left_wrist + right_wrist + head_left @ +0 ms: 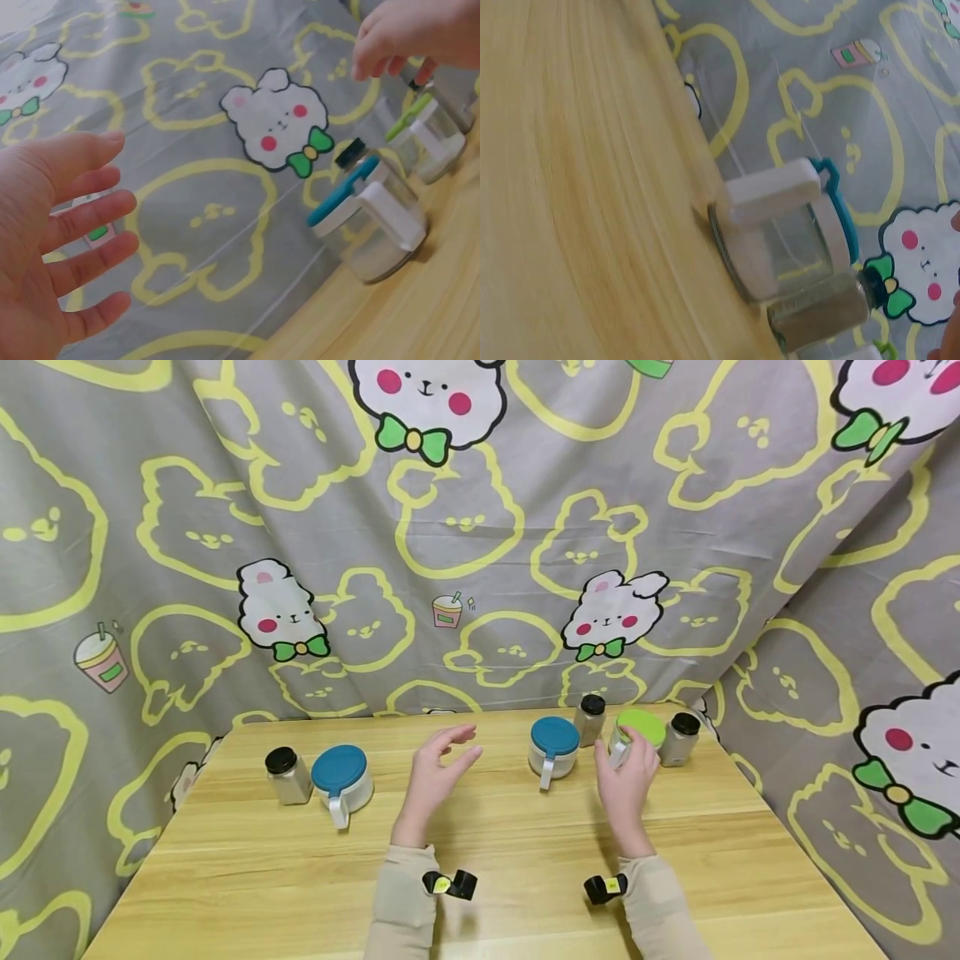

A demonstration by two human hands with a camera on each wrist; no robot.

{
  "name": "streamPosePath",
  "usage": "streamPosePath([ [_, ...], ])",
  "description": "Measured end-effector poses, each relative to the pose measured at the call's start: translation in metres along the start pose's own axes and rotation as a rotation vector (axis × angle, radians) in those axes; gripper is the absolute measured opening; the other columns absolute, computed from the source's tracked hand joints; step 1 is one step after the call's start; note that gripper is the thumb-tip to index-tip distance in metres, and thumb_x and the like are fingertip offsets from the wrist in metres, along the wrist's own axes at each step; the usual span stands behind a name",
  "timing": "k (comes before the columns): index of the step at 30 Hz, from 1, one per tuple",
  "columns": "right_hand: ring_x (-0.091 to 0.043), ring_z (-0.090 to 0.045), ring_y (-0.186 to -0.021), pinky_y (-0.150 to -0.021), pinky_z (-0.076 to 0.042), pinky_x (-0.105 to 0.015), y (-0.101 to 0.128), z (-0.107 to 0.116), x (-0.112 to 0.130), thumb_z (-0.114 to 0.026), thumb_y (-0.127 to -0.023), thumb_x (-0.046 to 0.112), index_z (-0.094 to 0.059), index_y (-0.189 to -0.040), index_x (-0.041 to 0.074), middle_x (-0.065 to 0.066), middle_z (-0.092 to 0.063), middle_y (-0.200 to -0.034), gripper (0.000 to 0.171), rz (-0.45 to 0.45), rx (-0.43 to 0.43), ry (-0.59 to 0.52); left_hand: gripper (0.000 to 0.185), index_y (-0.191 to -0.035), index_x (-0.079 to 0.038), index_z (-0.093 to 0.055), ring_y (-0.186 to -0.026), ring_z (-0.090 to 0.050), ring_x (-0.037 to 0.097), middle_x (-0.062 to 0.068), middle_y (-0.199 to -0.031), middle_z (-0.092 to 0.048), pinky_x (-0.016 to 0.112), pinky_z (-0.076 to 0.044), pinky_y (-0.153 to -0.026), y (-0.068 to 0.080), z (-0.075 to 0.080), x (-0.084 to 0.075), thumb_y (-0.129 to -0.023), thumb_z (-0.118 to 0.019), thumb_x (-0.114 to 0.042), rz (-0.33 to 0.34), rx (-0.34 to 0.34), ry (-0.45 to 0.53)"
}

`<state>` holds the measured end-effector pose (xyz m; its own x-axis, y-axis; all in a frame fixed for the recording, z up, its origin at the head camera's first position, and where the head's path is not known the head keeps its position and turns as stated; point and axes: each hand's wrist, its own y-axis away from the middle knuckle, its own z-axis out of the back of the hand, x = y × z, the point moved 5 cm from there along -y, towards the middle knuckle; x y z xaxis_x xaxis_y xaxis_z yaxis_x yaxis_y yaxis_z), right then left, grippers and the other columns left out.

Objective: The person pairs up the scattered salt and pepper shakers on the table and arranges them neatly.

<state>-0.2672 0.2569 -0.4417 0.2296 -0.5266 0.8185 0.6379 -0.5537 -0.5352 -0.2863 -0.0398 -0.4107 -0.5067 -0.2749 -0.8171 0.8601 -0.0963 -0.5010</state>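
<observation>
while left hand (438,768) spread, right hand (624,781) grips green-lidded jar (638,732).

Blue-lidded jar (795,225) beside spice bottle (821,313)

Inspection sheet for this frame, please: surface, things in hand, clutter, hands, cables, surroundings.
Surface: wooden table, light grain, no spills seen.
Job's things: green-lidded jar at the back right, under the right hand's fingers.
Clutter: two blue-lidded jars, one at the left and one in the middle; three black-capped shakers, at the left, behind the middle jar and at the far right.
Hands: right hand grips the green-lidded jar; left hand is raised, fingers relaxed, holding nothing.
Cables: nothing seen.
Surroundings: grey cartoon-rabbit cloth hangs behind and to both sides.
</observation>
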Motion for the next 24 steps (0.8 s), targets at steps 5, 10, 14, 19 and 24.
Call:
streamPosePath([
  [5, -0.040, -0.035, -0.124, -0.105, -0.026, -0.055, -0.005, 0.001, -0.016, -0.074, -0.082, 0.018, -0.052, -0.129, 0.001, -0.024, -0.045, -0.133, 0.056, -0.078, -0.008, 0.037, 0.036, -0.121, -0.013, -0.068, -0.111, -0.062, 0.023, 0.009, -0.118, -0.070, 0.042, -0.044, -0.092, -0.002, -0.012, 0.001, -0.087, -0.073, -0.022, 0.003, 0.028, 0.003],
  [10, -0.037, -0.031, -0.131, -0.108, -0.024, -0.057, -0.010, 0.000, -0.032, -0.075, -0.083, 0.024, -0.046, -0.135, 0.006, -0.020, -0.038, -0.142, 0.063, -0.167, -0.005, 0.070, 0.035, -0.120, -0.011, -0.068, -0.111, -0.061, 0.023, 0.005, -0.117, -0.070, 0.044, -0.045, -0.095, -0.002, -0.023, 0.002, -0.087, -0.073, -0.024, -0.009, 0.044, -0.002],
  [14, -0.037, -0.028, -0.135, -0.110, -0.023, -0.058, -0.014, 0.000, -0.043, -0.076, -0.083, 0.029, -0.042, -0.138, 0.007, -0.019, -0.033, -0.146, 0.068, -0.209, -0.014, 0.102, 0.034, -0.119, -0.012, -0.069, -0.111, -0.061, 0.022, 0.005, -0.116, -0.070, 0.043, -0.047, -0.097, -0.002, -0.031, 0.001, -0.088, -0.073, -0.024, -0.031, 0.047, 0.004],
  [19, -0.038, -0.024, -0.137, -0.110, -0.021, -0.058, -0.019, -0.002, -0.053, -0.076, -0.083, 0.033, -0.036, -0.143, 0.006, -0.019, -0.029, -0.148, 0.076, -0.233, -0.034, 0.116, 0.034, -0.119, -0.010, -0.069, -0.110, -0.062, 0.024, 0.007, -0.116, -0.070, 0.044, -0.048, -0.097, -0.003, -0.038, 0.000, -0.088, -0.073, -0.023, -0.064, 0.036, 0.008],
  [24, -0.037, -0.024, -0.137, -0.110, -0.021, -0.057, -0.024, -0.003, -0.062, -0.077, -0.080, 0.034, -0.034, -0.145, 0.008, -0.019, -0.027, -0.150, 0.083, -0.259, -0.064, 0.122, 0.034, -0.119, -0.008, -0.068, -0.111, -0.062, 0.024, 0.007, -0.116, -0.070, 0.049, -0.047, -0.097, -0.005, -0.045, 0.002, -0.088, -0.072, -0.024, -0.061, 0.041, 0.010],
])
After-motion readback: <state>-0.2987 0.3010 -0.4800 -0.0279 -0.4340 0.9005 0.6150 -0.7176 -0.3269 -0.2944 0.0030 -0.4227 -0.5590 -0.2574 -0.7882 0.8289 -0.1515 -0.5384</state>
